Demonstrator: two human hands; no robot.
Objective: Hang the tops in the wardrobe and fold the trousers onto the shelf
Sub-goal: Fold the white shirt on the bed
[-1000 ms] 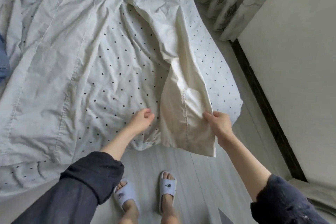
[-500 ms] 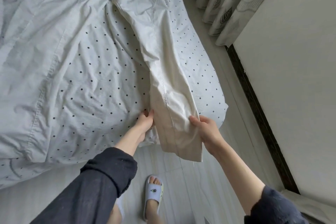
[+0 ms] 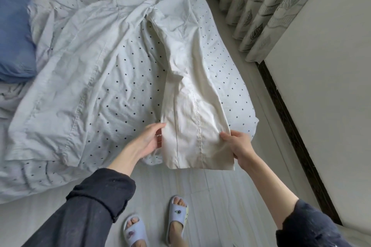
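Cream-white trousers point(image 3: 188, 90) lie stretched along the right side of the bed, their leg ends hanging over the bed's near edge. My left hand point(image 3: 149, 139) holds the left edge of the leg ends, thumb on top and fingers behind the cloth. My right hand point(image 3: 239, 142) pinches the right edge of the same leg ends. The waist end lies farther up the bed, partly bunched against a pale grey garment point(image 3: 66, 90) spread out on the left.
The bed has a white sheet with black dots point(image 3: 128, 94). A blue garment point(image 3: 14, 32) lies at the far left. Leaf-patterned curtains point(image 3: 261, 6) hang at the upper right beside a white wardrobe panel point(image 3: 325, 90). My slippered feet stand on the pale floor point(image 3: 220, 196).
Both hands have spread apart, pulling the trouser leg ends flat and wider. My left hand went from touching the bed beside the cloth to holding its left edge.
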